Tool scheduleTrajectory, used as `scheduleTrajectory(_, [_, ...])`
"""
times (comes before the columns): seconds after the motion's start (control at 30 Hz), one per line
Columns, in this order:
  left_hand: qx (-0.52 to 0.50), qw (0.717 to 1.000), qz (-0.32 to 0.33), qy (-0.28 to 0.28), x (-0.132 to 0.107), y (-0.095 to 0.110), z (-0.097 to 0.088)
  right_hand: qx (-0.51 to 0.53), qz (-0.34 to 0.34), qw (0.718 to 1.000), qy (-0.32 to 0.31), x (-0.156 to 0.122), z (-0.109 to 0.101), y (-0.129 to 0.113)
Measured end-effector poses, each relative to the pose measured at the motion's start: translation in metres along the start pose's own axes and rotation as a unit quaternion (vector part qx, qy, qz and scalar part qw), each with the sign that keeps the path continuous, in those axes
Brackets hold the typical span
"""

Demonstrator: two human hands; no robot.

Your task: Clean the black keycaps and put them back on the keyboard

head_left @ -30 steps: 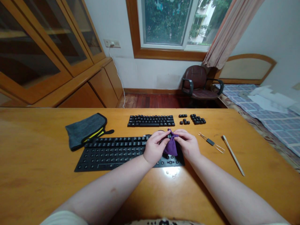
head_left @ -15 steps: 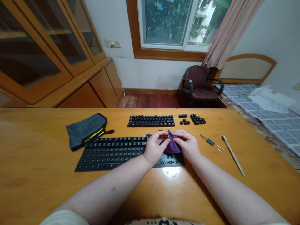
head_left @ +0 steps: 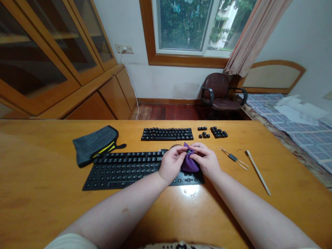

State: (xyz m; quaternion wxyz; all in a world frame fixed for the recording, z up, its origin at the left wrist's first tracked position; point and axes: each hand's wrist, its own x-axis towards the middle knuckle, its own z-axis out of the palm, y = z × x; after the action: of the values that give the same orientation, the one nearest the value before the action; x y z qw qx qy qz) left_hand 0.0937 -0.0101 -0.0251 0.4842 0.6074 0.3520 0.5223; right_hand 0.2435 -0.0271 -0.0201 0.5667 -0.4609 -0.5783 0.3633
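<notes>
Above the right end of a black keyboard (head_left: pixel 124 169), my left hand (head_left: pixel 171 162) and my right hand (head_left: pixel 205 158) pinch a purple cloth (head_left: pixel 190 165) between them. A small dark piece, which looks like a keycap, shows in the cloth at my fingertips; its details are too small to make out. The lower part of the cloth hangs down over the keyboard. Many keycaps are off the keyboard's lower rows, while its upper rows still carry theirs. Behind it, removed black keycaps (head_left: pixel 167 134) lie in keyboard order, with smaller keycap groups (head_left: pixel 219 132) to their right.
A grey cloth with black and yellow edging (head_left: pixel 94 145) overlaps the keyboard's far left corner. To the right lie a wire keycap puller (head_left: pixel 232 157) and a thin pale brush-like stick (head_left: pixel 258 173). The wooden table (head_left: pixel 38 193) has water-like drops near its front middle.
My fingers have shifted slightly on the purple cloth, and its hanging part has moved a little left and down. Everything else on the table has stayed in place.
</notes>
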Motion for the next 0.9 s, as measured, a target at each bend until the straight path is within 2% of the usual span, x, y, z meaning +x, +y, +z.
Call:
scheduleTrajectory(0.13, [0.0, 1.0, -0.014, -0.015, -0.0014, -0.0003, -0.0011, -0.006, -0.013, 1.0, -0.006, -0.0002, -0.0005, 0.0002])
scheduleTrajectory(0.43, [-0.05, 0.996, -0.07, -0.009, -0.0016, -0.0014, -0.0001, 0.003, -0.033, 0.999, 0.035, 0.0009, 0.0002, -0.0045])
scheduleTrajectory(0.73, [-0.072, 0.995, -0.067, -0.008, -0.0019, -0.003, 0.001, -0.025, -0.043, 0.999, 0.013, -0.0024, 0.0013, 0.002])
scheduleTrajectory(0.9, [-0.067, 0.995, -0.069, -0.008, -0.0018, -0.0043, 0.0007, -0.024, -0.054, 0.997, 0.043, -0.0016, 0.0013, -0.0033])
